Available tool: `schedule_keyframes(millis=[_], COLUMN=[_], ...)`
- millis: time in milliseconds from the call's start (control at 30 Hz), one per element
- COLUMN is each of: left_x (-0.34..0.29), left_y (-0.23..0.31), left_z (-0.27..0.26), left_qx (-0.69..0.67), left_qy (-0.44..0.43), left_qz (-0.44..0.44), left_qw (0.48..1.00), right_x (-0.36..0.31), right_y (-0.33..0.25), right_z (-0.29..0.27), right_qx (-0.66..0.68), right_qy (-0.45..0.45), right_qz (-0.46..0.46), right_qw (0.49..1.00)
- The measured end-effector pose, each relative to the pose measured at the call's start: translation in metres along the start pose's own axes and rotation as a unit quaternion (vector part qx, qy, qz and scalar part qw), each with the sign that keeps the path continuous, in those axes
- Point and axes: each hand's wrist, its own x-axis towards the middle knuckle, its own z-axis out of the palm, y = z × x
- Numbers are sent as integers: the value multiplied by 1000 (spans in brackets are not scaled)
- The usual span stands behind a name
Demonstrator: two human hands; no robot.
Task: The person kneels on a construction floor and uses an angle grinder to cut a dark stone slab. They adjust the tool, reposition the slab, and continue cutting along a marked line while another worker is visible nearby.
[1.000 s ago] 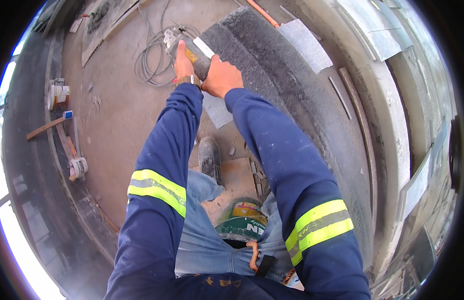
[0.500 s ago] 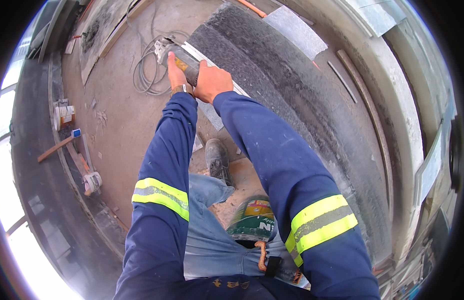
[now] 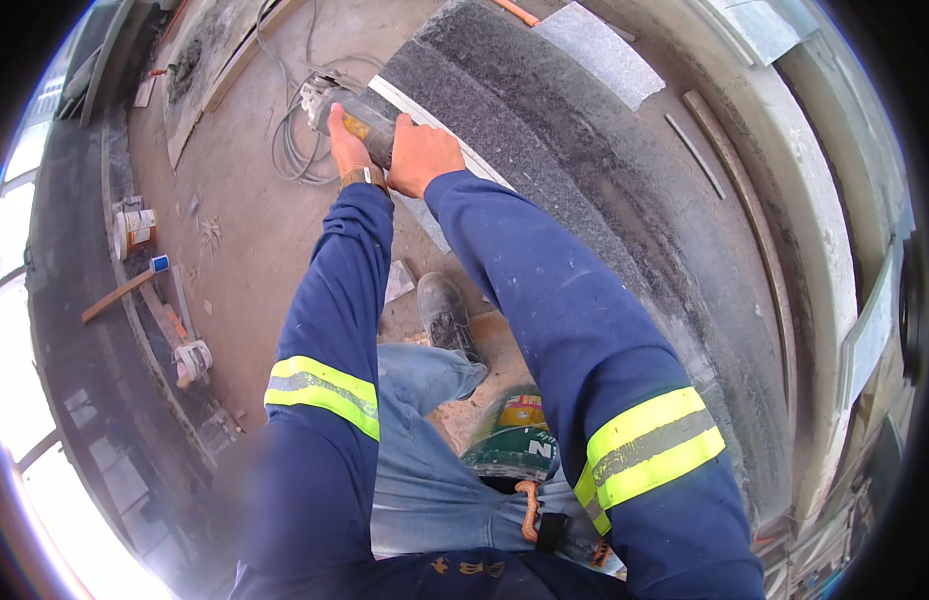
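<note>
Left hand (image 3: 351, 152) is curled around the grey grinder (image 3: 380, 138), most fingers hidden; right hand (image 3: 425, 160) is closed on its near end. The grinder is beside the far-left edge of the dark slab (image 3: 545, 140); contact cannot be confirmed. Good control calls for a firm 2-hand grip, even pressure along the pale strip (image 3: 475, 160), and the cable (image 3: 281, 150) clear.

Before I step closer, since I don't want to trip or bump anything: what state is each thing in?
Power tool: held; running or not, cannot tell
Left hand: closed on the tool
Right hand: closed on its rear
Cable: loosely coiled on the floor
Dark stone slab: broad face up, dusty
Boot: dusty
Green bucket: partly hidden
</note>
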Motion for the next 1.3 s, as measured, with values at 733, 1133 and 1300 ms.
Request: schedule_keyframes(millis=[733,1133,1300], left_x=[3,0,1], left_y=[-16,-15,-13], left_z=[2,6,2], left_qx=[46,44,44], left_qy=[-29,-37,-30], left_qz=[-36,-60,-50], left_qw=[998,996,997], right_x=[-5,-2,-4], right_y=[7,12,6], right_z=[-2,2,-1], right_qx=[10,29,17], right_qy=[7,3,-5], right_qz=[40,35,33], right_qw=[999,999,999])
